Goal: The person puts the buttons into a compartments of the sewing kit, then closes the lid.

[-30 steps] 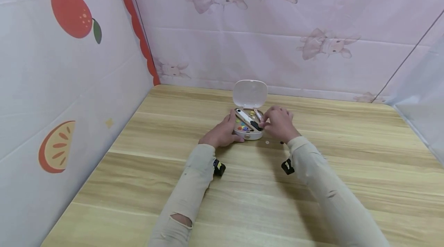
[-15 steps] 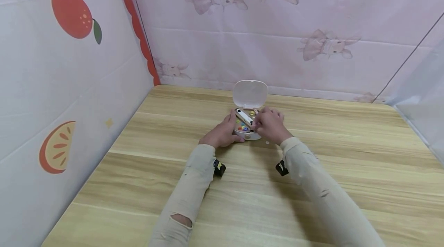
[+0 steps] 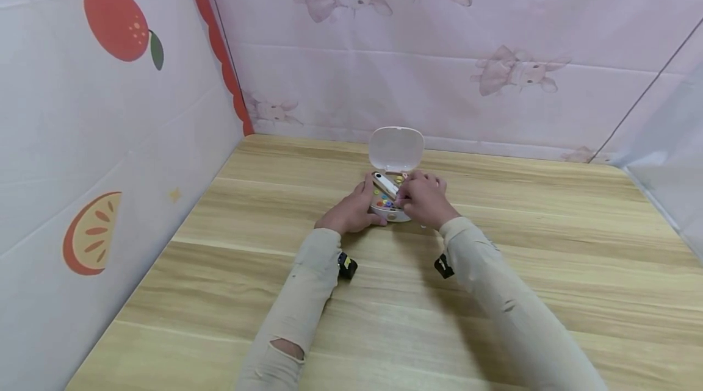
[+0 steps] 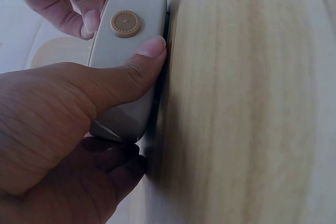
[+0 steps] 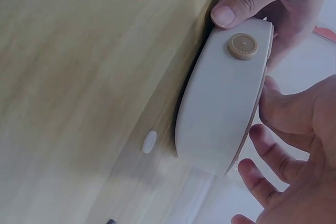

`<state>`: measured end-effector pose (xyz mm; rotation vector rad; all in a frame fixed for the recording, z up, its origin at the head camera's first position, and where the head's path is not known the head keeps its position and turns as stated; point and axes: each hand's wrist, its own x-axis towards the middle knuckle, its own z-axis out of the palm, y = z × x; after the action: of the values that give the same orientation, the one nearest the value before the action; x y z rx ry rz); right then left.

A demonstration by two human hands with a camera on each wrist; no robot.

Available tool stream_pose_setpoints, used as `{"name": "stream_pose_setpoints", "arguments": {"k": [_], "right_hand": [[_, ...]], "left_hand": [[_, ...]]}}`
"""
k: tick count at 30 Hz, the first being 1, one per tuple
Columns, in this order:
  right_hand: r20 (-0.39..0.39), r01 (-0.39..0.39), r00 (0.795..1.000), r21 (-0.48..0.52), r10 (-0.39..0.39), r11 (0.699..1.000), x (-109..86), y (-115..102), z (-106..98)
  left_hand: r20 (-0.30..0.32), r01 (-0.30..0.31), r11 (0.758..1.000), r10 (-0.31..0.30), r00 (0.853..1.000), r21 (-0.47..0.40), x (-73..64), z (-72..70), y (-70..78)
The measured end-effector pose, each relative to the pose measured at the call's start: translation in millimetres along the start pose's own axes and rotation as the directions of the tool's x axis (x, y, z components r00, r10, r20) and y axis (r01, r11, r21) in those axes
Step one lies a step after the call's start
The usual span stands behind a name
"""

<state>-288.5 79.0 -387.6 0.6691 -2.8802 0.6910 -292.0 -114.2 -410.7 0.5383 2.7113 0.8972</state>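
A small white sewing box [image 3: 392, 216] stands on the table with its lid [image 3: 396, 148] raised and a brown button-shaped catch [image 5: 243, 46] on its front. My left hand [image 3: 349, 208] grips its left side, thumb [image 4: 151, 47] pressed across the front wall and fingers round the end. Inside lie several coloured buttons [image 3: 384, 202] and a slim white tool [image 3: 384, 183] set diagonally. My right hand [image 3: 427, 199] reaches over the box's right half, thumb and bent fingers at the rim. I cannot tell whether its fingertips hold anything.
A small white button [image 5: 149, 141] lies on the wooden table [image 3: 379, 318] just in front of the box, with a dark piece [image 5: 111, 222] farther along. Printed fabric walls [image 3: 351, 80] rise at the table's back and left.
My right hand has moved left from the box's right edge to over its middle, covering the tool's black end. The left hand and box have stayed put.
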Motion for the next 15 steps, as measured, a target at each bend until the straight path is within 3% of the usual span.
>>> {"name": "stream_pose_setpoints", "arguments": {"k": [15], "right_hand": [[-0.068, 0.026, 0.997, -0.087, -0.032, 0.996, -1.1, -4.5, 7.1]], "left_hand": [[-0.010, -0.013, 1.000, 0.013, 1.000, 0.007, -0.1, 2.8, -1.8]]}}
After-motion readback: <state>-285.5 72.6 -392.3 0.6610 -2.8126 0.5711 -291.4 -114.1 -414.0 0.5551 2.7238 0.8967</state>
